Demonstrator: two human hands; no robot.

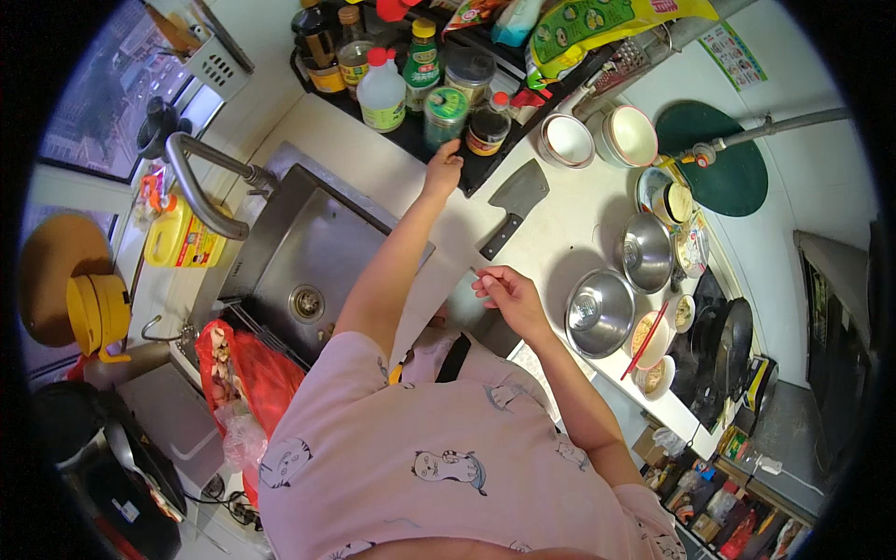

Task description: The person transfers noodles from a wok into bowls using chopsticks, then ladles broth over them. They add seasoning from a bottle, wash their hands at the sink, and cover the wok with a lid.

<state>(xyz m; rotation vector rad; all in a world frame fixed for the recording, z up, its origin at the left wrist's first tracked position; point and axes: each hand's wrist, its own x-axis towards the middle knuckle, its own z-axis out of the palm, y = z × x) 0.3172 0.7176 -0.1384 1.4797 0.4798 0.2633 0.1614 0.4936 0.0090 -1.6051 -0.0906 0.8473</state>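
Note:
My left hand (444, 170) reaches to the front of a black shelf rack (478, 168). Its fingertips meet the lower part of a glass jar with a green lid (444, 129); whether they grip it is unclear. Right beside them stands a dark bottle with a red cap (488, 127). My right hand (512, 299) hovers by the counter's front edge, fingers curled and thumb near the index finger. A small dark tip shows at those fingers, too small to make out. Between the hands and the bowls, a cleaver (519, 203) lies flat on the white counter (560, 234).
To the left is a stainless-steel sink (308, 245) with a curved faucet (203, 189). A red plastic bag (262, 378) lies beside it. Steel bowls (600, 311), food bowls with red chopsticks (645, 343) and a stove (707, 350) line the right. Bottles (383, 91) crowd the rack.

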